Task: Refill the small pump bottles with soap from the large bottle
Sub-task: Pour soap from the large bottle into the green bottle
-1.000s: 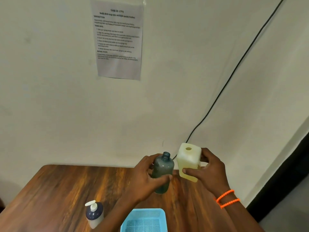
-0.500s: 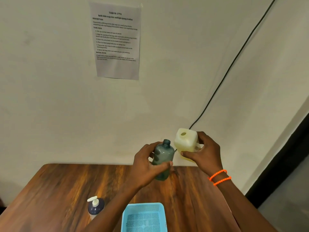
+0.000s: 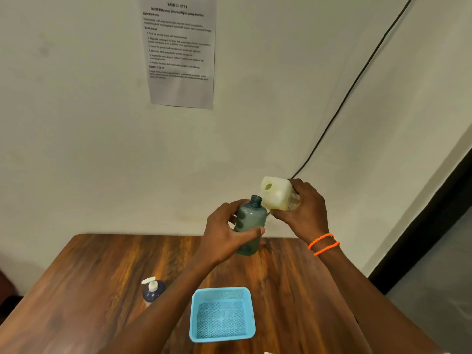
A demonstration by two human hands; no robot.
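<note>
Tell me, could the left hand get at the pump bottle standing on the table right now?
Probably not as things stand. The way to the pump bottle looks free, with bare table around it, but the left hand is gripping the open green bottle, so it would need to put that down first.

Glossy wooden table [image 3: 102,277], perforated plastic basket [image 3: 196,315], translucent plastic bottle [image 3: 251,221]

A brown wood-grain table [image 3: 84,282] stands against a plain off-white wall [image 3: 76,149]. A printed paper sheet [image 3: 180,54] hangs far left; a thin black cable [image 3: 352,85] runs down the right.
</note>
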